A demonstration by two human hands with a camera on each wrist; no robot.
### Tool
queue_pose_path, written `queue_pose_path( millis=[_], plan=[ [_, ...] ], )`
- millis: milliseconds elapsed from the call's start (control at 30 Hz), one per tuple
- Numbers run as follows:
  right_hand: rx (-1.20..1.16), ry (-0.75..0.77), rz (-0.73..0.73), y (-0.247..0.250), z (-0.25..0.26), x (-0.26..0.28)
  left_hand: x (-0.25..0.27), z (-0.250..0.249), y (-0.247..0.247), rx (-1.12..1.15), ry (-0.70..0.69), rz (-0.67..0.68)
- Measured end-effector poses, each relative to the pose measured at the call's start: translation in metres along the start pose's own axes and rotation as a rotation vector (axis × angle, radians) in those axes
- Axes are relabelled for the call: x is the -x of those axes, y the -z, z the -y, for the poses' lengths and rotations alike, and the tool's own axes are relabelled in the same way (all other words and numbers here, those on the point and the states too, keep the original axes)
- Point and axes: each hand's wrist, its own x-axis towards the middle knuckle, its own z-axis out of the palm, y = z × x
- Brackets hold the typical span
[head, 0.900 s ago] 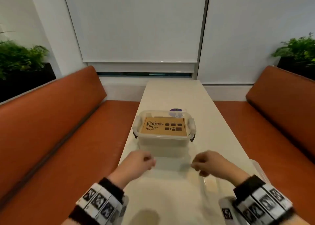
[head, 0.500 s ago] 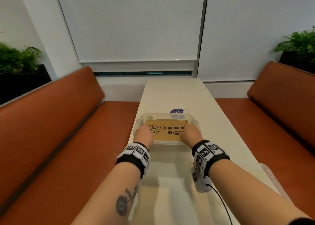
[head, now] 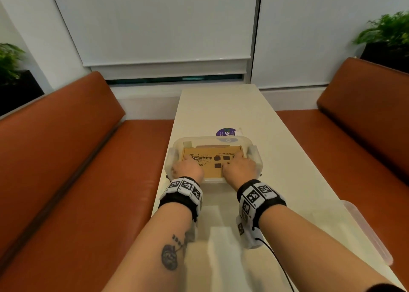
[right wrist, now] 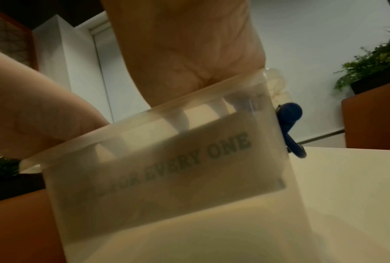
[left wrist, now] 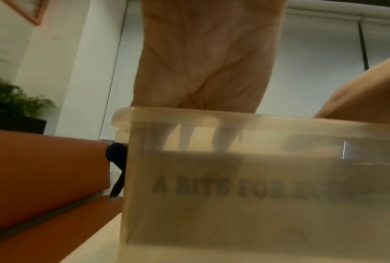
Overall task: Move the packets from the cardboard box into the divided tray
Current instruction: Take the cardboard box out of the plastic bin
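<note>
A brown printed cardboard box [head: 212, 156] sits closed inside a clear plastic container [head: 256, 156] on the white table. My left hand [head: 188, 170] and right hand [head: 240, 169] both reach over the container's near rim, with their fingers laid on the box's top near its front corners. In the left wrist view my left hand [left wrist: 200, 62] dips behind the cloudy container wall [left wrist: 234, 222]. The box [left wrist: 211, 186] shows through that wall. In the right wrist view my right hand [right wrist: 189, 44] does the same above the box [right wrist: 189, 160]. No packets are in sight. The divided tray cannot be made out.
A clear lid [head: 367, 232] lies at the table's right edge beside my right forearm. A purple round label [head: 224, 133] sits just behind the container. Orange benches flank the table on the left [head: 66, 159] and right [head: 365, 125]. Latches hang at the container's ends.
Both hands moved forward from in front of the container, over its rim and onto the box. Since half a second ago they have hardly shifted.
</note>
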Motion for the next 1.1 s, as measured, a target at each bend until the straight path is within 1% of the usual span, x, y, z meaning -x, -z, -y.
queue_pose_path(
  millis=[133, 300, 433, 567, 633, 733, 900, 1100],
  plan=[
    [-0.032, 0.000, 0.005, 0.001, 0.001, 0.002, -0.001, 0.003, -0.004, 0.093, -0.009, -0.067],
    [-0.119, -0.014, -0.041, 0.004, 0.007, 0.010, 0.005, 0.007, 0.004, 0.160, -0.019, -0.172],
    [-0.232, 0.004, -0.127, 0.014, 0.013, 0.012, 0.010, 0.011, 0.017, 0.209, -0.040, -0.290],
    [-0.215, 0.044, -0.233, 0.031, 0.022, 0.014, 0.020, 0.006, 0.032, 0.305, -0.043, -0.393],
    [-0.231, 0.047, -0.265, 0.040, 0.025, 0.020, 0.027, 0.005, 0.039, 0.388, -0.057, -0.400],
    [-0.301, 0.057, -0.267, 0.054, 0.028, 0.033, 0.042, 0.005, 0.049, 0.512, -0.100, -0.370],
    [-0.345, 0.084, -0.255, 0.070, 0.025, 0.064, 0.079, 0.014, 0.058, 0.507, -0.110, -0.353],
    [-0.351, 0.080, -0.210, 0.067, 0.015, 0.115, 0.128, 0.035, 0.048, 0.499, -0.051, -0.356]
  ],
)
